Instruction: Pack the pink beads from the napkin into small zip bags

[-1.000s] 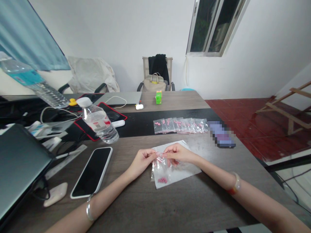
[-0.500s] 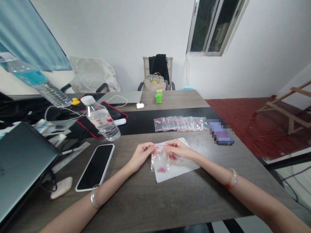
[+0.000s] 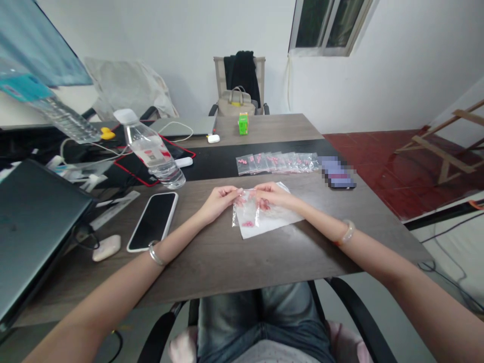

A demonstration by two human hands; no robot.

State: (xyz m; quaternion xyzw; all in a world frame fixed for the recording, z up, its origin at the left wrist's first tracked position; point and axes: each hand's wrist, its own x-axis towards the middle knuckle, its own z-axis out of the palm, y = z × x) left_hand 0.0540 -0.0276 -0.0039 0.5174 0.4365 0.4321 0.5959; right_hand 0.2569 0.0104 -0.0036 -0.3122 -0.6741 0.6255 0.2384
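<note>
A small clear zip bag (image 3: pixel 246 209) hangs upright between my two hands, with several pink beads or pills (image 3: pixel 248 224) at its bottom. My left hand (image 3: pixel 221 201) pinches the bag's top edge at its left corner. At the other top corner, my right hand (image 3: pixel 277 195) has thumb and fingers closed on the same edge. Under the bag and my right hand lies a white sheet of paper (image 3: pixel 257 229). Farther back, a row of overlapping clear bags (image 3: pixel 278 164) holds more of the pink pieces.
Left of my hands lie a phone (image 3: pixel 153 222), a white mouse (image 3: pixel 106 248) and a laptop (image 3: pixel 38 227). A water bottle (image 3: pixel 155 154) stands behind them. Another phone (image 3: pixel 336 172) lies at the table's right edge. A green box (image 3: pixel 243 124) stands at the back.
My view has tipped downward, so the table sits higher in the picture and my lap and chair show. Both hands keep hold of the bag's top edge.
</note>
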